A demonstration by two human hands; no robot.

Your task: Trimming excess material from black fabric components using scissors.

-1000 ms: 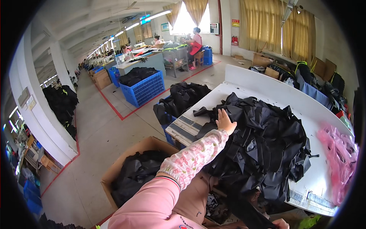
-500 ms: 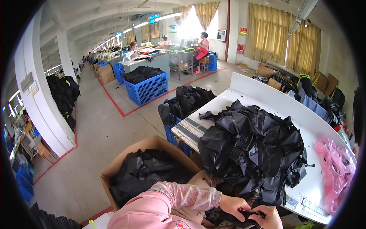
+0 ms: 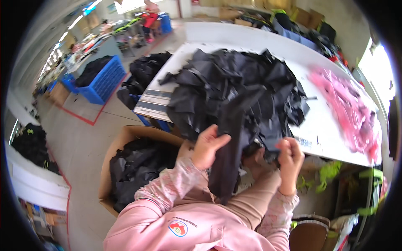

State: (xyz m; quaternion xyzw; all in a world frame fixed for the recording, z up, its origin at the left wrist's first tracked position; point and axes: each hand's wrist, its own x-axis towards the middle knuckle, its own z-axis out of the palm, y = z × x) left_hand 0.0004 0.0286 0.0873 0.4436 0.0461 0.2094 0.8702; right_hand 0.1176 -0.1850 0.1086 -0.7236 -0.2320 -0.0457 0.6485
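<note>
A long black fabric piece (image 3: pixel 231 144) hangs over my lap in front of the table edge. My left hand (image 3: pixel 206 147) grips its left side between thumb and fingers. To the right of it and apart from the piece, my right hand (image 3: pixel 289 161) is raised near the table's front edge with curled fingers. Motion blur hides whether anything is pinched there. Beyond both hands, a heap of black fabric pieces (image 3: pixel 251 79) covers the middle of the white table (image 3: pixel 307 77).
A cardboard box (image 3: pixel 104 178) of black pieces stands at my left. Pink plastic film (image 3: pixel 343 108) lies on the table's right. Farther left is a blue crate (image 3: pixel 104 81); neon-green strips (image 3: pixel 331 171) hang below the table at right. Someone sits in the background.
My view has swung right and down. My hands, close together at the table edge before, are now apart, and a long black piece is spread out by my left hand.
</note>
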